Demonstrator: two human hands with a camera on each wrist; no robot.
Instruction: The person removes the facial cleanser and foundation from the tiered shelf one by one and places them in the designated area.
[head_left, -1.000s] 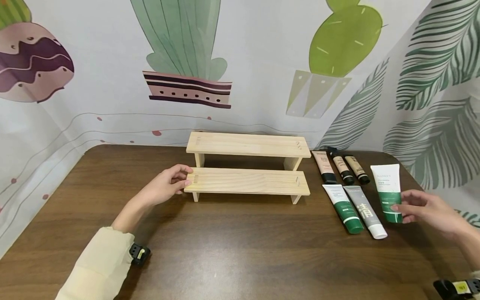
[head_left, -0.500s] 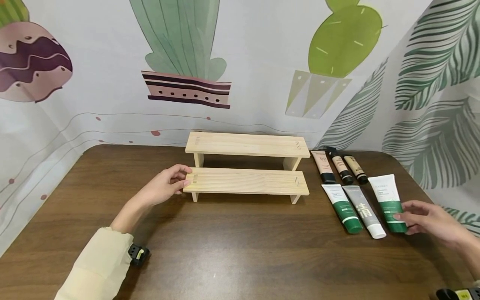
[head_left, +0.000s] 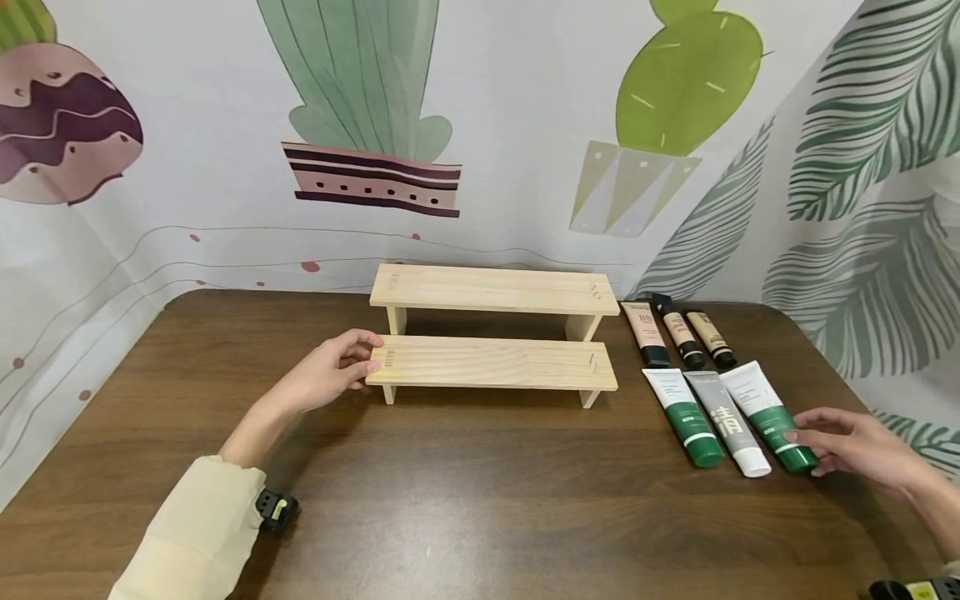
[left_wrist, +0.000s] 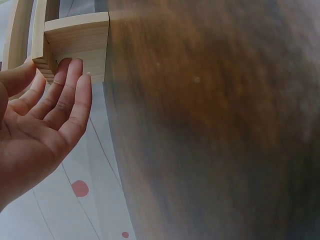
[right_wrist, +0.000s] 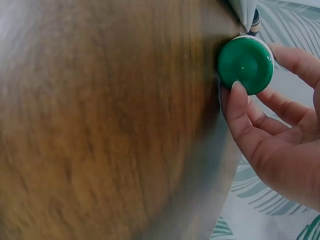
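Note:
My right hand (head_left: 862,446) pinches a white-and-green squeeze tube (head_left: 772,417) near its cap, at the right of the table. In the right wrist view the tube's round green cap (right_wrist: 245,66) sits between thumb and fingers. The tube lies slanted beside a grey tube (head_left: 726,421) with a white cap, and left of that is a second white-and-green tube (head_left: 684,417). My left hand (head_left: 333,367) grips the left end of the lower step of a two-tier wooden stand (head_left: 491,362). The left wrist view shows its thumb and index finger at the board's end (left_wrist: 42,45).
Behind the larger tubes lie a pink BB cream tube (head_left: 645,333) and two small black-capped tubes, one being a beige tube (head_left: 708,337). The brown table (head_left: 450,517) ends at a printed cloth backdrop (head_left: 517,125).
My right hand has lowered the white-and-green tube toward the front and tipped it from upright to lying beside the grey tube. My left hand keeps its place on the stand.

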